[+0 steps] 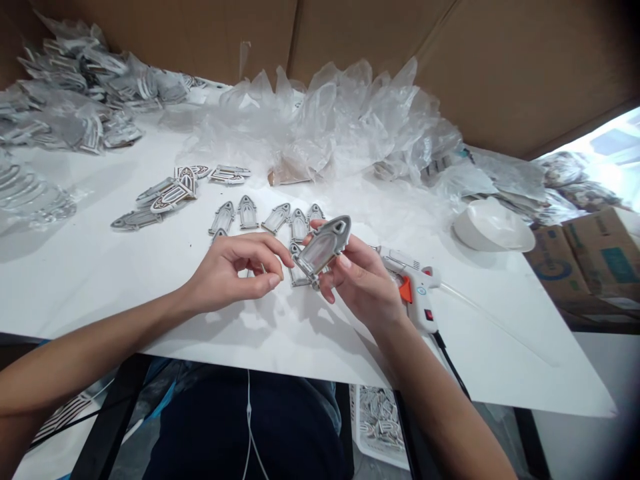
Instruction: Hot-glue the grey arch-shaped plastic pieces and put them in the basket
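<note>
Bare forearms [100, 340] bracket one tilted grey arch piece [325, 247] at mid-frame

Left of centre, the left hand [240, 270] has curled fingers, thumb and forefinger tips close together; whether they pinch something tiny, I cannot tell. At the centre, the right hand [365, 277] grips the arch piece between thumb and fingers, above the white table [130, 280].

As for trouble, the patterned pieces [175, 192] left of centre are loosely heaped, so a knock could slide them apart. Smaller grey pieces [248, 212] lie close together around and behind the hands; a slack grip could drop the held one among them, and a lowered wrist could scatter them. Right of centre, the glue gun [420, 287] lies near the right hand: if hot, its nozzle could burn a finger, and a forearm catching its black cord [450, 360] could drag it.

Among the containers, clear bags [80, 73] at upper left bulge with arch-shaped pieces. Crumpled plastic bags [350, 120] at upper centre mostly hide any contents. Below the table edge, lower right of centre, a white basket [383, 457] holds heaped grey parts. Farther right, a white bowl [480, 230] shows only its pale inside, and cardboard boxes [607, 247] conceal theirs.
</note>
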Available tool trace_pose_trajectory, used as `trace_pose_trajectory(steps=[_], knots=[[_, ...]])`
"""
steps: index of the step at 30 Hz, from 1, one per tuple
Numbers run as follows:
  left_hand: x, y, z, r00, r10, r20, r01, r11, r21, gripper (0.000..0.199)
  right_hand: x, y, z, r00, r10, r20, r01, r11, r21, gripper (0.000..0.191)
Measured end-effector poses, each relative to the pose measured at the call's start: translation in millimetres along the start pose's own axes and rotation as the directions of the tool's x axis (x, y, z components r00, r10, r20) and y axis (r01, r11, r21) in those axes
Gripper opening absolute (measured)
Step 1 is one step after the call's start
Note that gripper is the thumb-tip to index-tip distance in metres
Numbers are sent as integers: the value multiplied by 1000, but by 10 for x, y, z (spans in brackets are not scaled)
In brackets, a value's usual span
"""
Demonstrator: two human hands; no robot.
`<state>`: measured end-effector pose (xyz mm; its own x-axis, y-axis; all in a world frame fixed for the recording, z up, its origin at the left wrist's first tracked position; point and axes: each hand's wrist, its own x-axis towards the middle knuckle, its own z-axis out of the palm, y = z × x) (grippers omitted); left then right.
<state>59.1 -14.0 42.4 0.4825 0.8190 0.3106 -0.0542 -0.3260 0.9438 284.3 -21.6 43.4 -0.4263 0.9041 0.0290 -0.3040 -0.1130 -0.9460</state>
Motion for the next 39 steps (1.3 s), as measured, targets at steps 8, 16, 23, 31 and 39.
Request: trace_pose_trajectory(steps=[8,16,23,31,39], knots=[[25,61,43,957,-282,-68,275,957,-96,14,-9,1,-27,999,29,29,-30,999,38,52],[53,-6,39,941,-335,-49,335,898,284,16,-9,-9,-40,999,45,19,-46,998,40,53],[0,-176,-13,993,-62,105,-59,513,856,21,-3,-46,-16,999,21,-27,-20,999,38,48],[28,-258,35,997,-69,36,2,482,876,21,4,-34,-24,1000,8,-25,-8,1000,16,47],[115,-311,97,976,-217,-14,141,582,801,21,12,-7,-41,1000,-2,-21,2,1000,-10,50]])
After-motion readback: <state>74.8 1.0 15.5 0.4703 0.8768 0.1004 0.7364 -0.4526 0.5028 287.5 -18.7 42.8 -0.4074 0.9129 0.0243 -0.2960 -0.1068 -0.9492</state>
